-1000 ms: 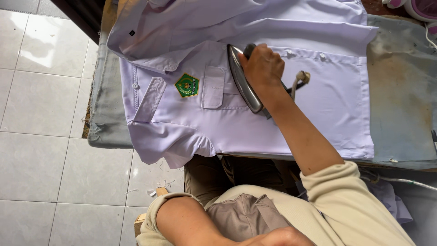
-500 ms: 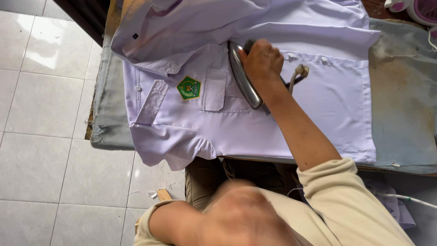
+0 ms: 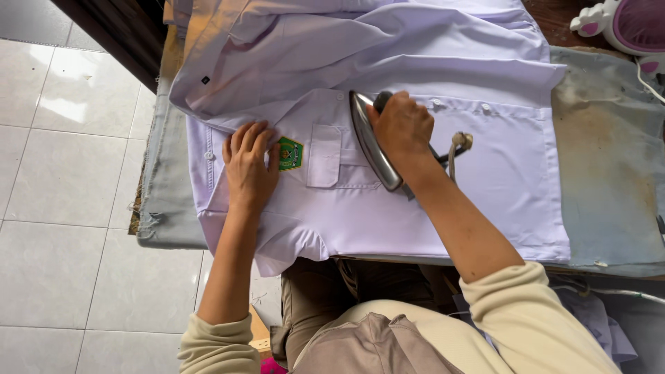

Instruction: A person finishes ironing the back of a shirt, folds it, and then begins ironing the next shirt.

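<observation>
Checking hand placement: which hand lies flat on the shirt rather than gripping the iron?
The left hand, pressed flat beside the green badge; the right hand grips the iron.

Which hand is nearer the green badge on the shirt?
Left. The left hand lies flat on the white shirt with its fingers touching the green badge. The right hand grips the iron beyond the chest pocket.

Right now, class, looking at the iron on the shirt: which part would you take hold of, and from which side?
Grip the dark handle, from above. The iron lies soleplate-down on the pale shirt, so only its top is free; the metal base is pressed to the cloth and probably hot. The right hand already wraps the handle this way, while the left hand flattens the cloth beside the green badge.
</observation>
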